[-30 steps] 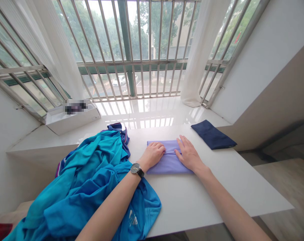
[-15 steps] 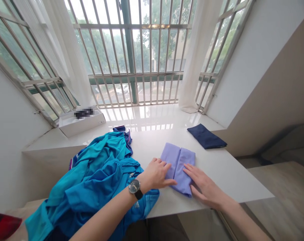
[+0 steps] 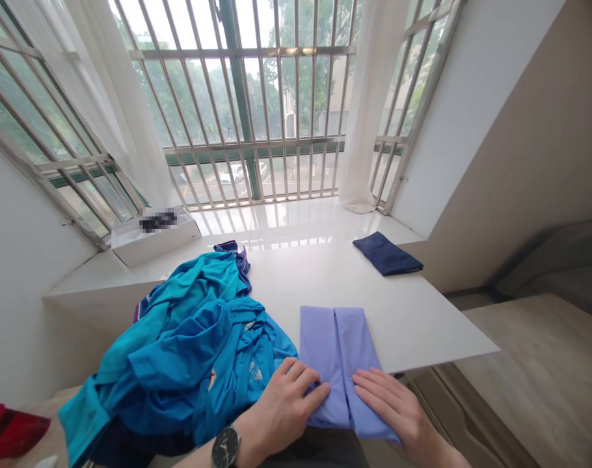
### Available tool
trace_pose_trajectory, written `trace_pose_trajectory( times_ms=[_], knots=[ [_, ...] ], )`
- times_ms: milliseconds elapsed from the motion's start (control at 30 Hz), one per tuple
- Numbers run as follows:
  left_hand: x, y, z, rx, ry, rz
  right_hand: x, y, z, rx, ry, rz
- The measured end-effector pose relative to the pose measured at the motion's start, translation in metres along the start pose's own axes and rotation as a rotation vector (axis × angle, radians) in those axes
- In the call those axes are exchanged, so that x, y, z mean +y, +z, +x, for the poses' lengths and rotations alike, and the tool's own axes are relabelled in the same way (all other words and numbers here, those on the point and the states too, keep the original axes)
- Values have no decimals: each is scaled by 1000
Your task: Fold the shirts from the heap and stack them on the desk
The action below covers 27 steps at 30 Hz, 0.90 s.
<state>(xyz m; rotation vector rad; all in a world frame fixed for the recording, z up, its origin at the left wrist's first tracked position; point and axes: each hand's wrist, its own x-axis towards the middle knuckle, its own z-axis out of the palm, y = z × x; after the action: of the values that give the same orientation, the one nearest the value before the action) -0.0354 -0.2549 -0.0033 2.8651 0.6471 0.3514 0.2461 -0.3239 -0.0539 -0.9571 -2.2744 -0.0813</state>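
A folded lavender garment lies at the front edge of the white ledge, a lengthwise gap running down its middle. Its lower end reaches past the ledge's edge. My left hand, wearing a black watch, holds the garment's left side with curled fingers, the thumb lying over the cloth. On the right side, my right hand grips the cloth, its fingers long and close together on top and its thumb hidden. Just left of my left hand, a crumpled heap of blue and teal clothes hangs over the front edge.
A folded navy cloth rests on the white ledge at the right. An open white box with a blurred dark item stands back left. Window bars and white curtains lie behind. Something red shows lower left.
Both hands have drawn the lavender garment toward me, to the front edge, and it now lies straighter. My view has shifted slightly. The navy cloth and the clothes heap stay in place.
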Motion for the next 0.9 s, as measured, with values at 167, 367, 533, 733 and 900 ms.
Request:
trace_pose_trajectory(
  times_ms=[167,367,533,733,900],
  knots=[
    [-16,-51,16,23,-41,-733,-14,-59,58,-35,330,470],
    [-60,-101,73,114,-427,-1491,26,-102,155,-174,800,974],
    [-122,-74,118,107,-618,-1642,109,-49,191,-206,1018,1200],
    [-176,-17,141,63,-802,-1487,182,30,181,-269,1085,940],
    [-202,-16,146,107,-734,-998,213,43,179,-237,992,691]
  ],
)
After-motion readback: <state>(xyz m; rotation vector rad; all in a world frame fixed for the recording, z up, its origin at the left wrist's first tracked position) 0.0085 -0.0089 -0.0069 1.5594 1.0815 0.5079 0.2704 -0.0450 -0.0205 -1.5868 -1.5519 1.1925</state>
